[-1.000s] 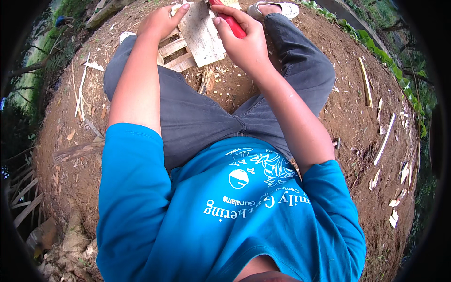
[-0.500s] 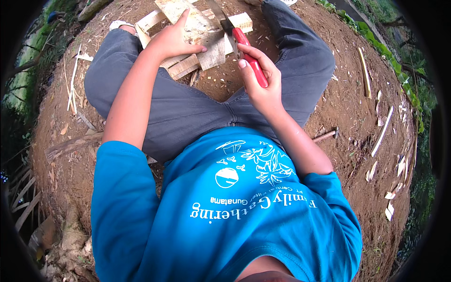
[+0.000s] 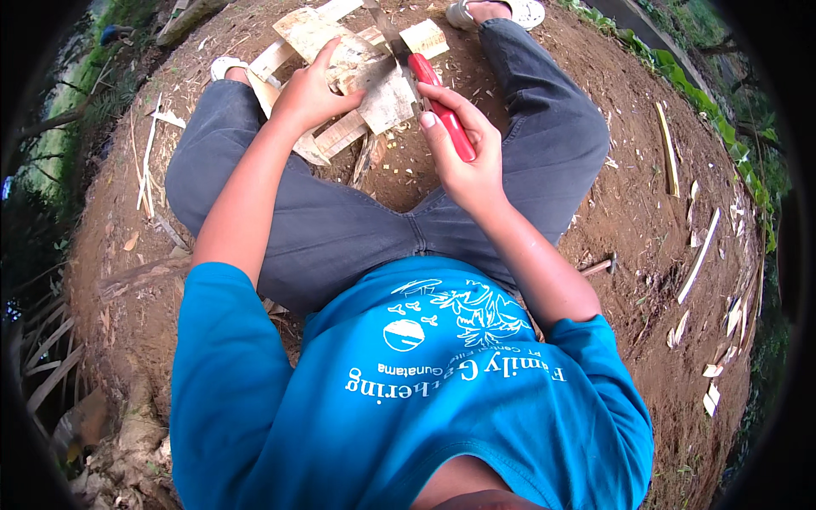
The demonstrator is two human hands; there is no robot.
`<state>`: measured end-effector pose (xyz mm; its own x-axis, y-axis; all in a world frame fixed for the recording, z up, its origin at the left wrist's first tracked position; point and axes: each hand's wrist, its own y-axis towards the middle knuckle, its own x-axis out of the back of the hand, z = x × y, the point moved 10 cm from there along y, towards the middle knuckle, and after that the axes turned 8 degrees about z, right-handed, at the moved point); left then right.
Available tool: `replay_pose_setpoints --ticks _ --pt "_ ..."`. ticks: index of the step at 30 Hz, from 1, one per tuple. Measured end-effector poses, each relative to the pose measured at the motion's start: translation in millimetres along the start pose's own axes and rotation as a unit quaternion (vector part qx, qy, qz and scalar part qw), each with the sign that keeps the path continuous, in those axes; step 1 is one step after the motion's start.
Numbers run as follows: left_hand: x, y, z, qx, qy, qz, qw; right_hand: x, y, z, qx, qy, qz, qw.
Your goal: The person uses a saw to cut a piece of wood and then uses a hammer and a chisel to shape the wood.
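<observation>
From where I stand, the head view, the only one, looks down at a person sitting on brown soil (image 3: 637, 340) with legs spread. Between the knees lies a pale, flat, rough-faced wooden board (image 3: 355, 66), tilted across several pale wooden slats (image 3: 342, 133). The left hand (image 3: 308, 98) rests on it with a wide grip, thumb and forefinger spread over the face. The right hand (image 3: 469, 151) has a closed grip on a tool's smooth red rounded handle (image 3: 444, 109); its dark flat metal blade (image 3: 388, 31) points away, by the board's right side. I cannot tell whether the edge touches the wood.

The board looks stiff and fairly light to me, dry enough not to slip under bare skin, though its rough face could leave splinters. Thin as it seems, it may split along the grain. Lying on loose slats, it could rock, so a flat palm towards its left side, clear of the blade, looks the safest hold. The glossy handle might turn in a damp palm; I'd take it around its thick middle.
</observation>
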<state>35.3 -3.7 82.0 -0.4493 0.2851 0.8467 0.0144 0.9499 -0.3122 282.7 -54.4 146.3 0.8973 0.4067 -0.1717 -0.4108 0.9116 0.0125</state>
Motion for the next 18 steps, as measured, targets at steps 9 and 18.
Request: replay_pose_setpoints --ticks 9,18 --pt "4.9 38.0 23.5 0.042 0.054 0.049 0.996 0.6 41.5 -33.5 -0.002 -0.005 0.010 1.000" --pt "-24.8 64.5 96.6 0.100 -0.122 -0.003 0.987 7.0 20.1 -14.1 -0.005 -0.067 -0.005 0.998"
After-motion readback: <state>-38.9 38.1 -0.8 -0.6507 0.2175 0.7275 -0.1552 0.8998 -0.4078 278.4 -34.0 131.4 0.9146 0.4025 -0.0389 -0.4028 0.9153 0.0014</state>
